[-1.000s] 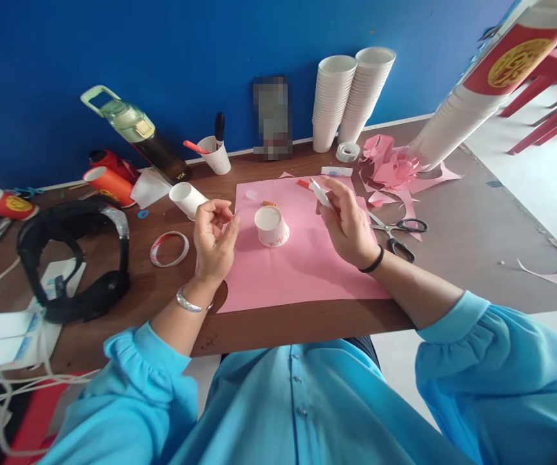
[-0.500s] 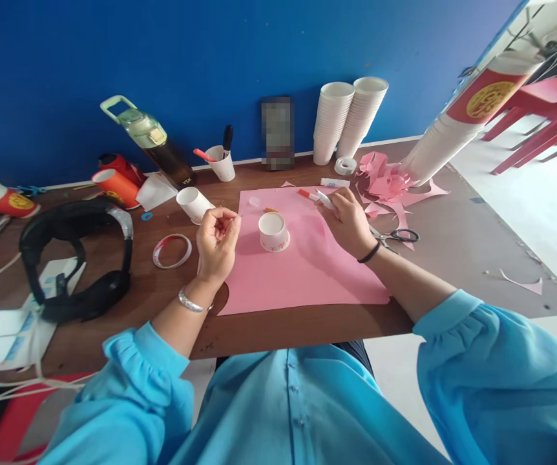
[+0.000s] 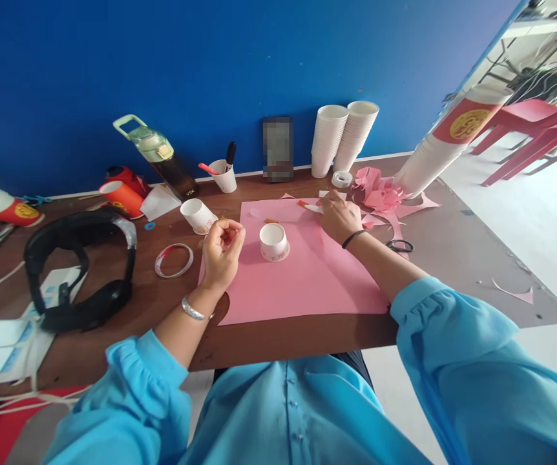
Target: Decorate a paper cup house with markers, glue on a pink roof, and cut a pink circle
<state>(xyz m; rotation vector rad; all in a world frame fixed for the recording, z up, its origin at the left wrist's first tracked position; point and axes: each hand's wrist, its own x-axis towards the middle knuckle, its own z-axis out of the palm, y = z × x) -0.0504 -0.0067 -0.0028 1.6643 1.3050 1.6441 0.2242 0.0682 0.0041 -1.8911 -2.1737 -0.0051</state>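
Observation:
My left hand (image 3: 223, 254) is curled over the left edge of the pink sheet (image 3: 302, 284), fingertips pinched; whatever is between them is too small to name. To its right an upturned white paper cup (image 3: 273, 242) stands on the sheet. My right hand (image 3: 339, 216) is lowered at the sheet's upper right, beside an orange-and-white pen (image 3: 309, 206) and over a white tube (image 3: 331, 193); its fingertips are mostly hidden. Behind my left hand a second paper cup (image 3: 198, 216) lies tilted.
Two cup stacks (image 3: 329, 139), a tape roll (image 3: 341, 179) and pink scraps (image 3: 380, 190) stand or lie at the back right, with scissors (image 3: 399, 245) nearer. At the left are a bottle (image 3: 162, 155), a white ring (image 3: 174, 260) and a black headset (image 3: 82, 271).
My right hand has moved down and forward onto the upper right of the sheet, near the white tube. My left hand stays pinched in nearly the same place. The view has tilted slightly upward.

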